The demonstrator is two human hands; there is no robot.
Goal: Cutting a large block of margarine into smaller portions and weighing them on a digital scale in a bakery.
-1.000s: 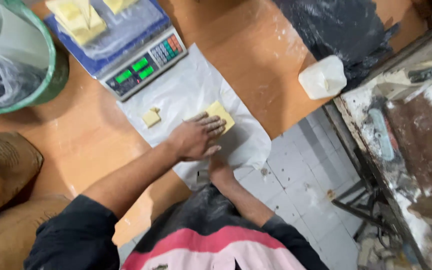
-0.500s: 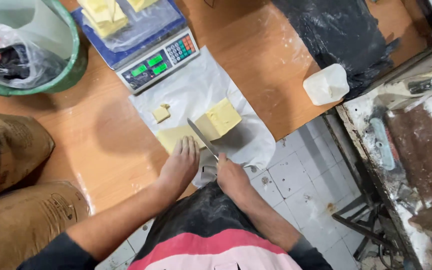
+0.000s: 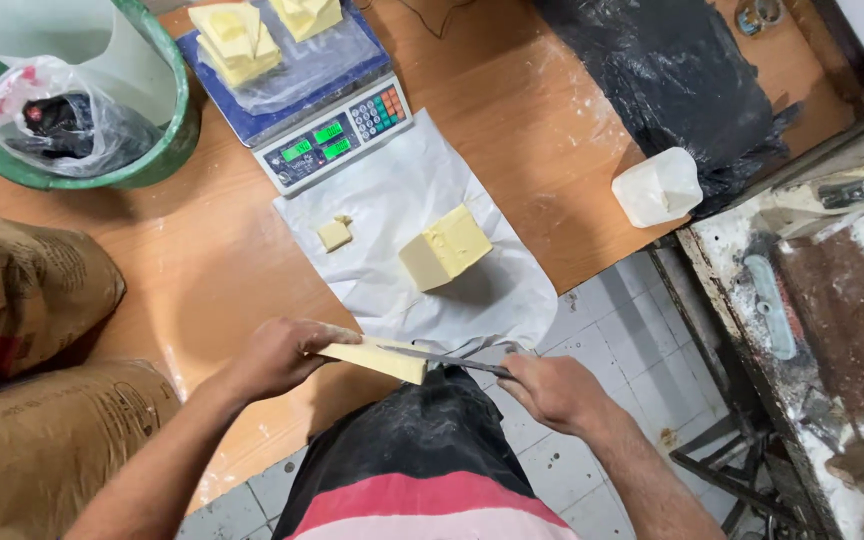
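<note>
Left hand: the left hand (image 3: 277, 355) pinches one end of a thin pale-yellow slab of butter-like block (image 3: 377, 358), thumb on top and fingers under, holding it in the air just off the near edge of the orange-brown wooden worktop (image 3: 202, 260).
Right hand: the right hand (image 3: 552, 390) is closed around the handle of a long narrow metal knife (image 3: 452, 360), whose blade lies flat along the slab's top face and points toward the left fingers.
Slab: unsupported underneath, over the person's dark apron (image 3: 422, 440) and the tiled floor (image 3: 632, 320).
On the sheet: a larger pale-yellow cube (image 3: 445, 247) and a small yellow crumb piece (image 3: 333, 234) lie well apart on a crumpled white paper sheet (image 3: 392, 200).
Behind: a blue digital weighing scale (image 3: 297, 90) carries more yellow pieces on a clear plastic cover; a green round tub (image 3: 167, 140) stands to its left.
Risk, slip: the slab looks soft and greasy, so a pinch at one end may let it bend, break or slide to the floor.
Risk, cut: the blade tip runs toward the left fingers; a push that meets little resistance could reach them.
Unclear: whether the blade is cutting into the slab or only resting on it I cannot tell from this angle.
</note>
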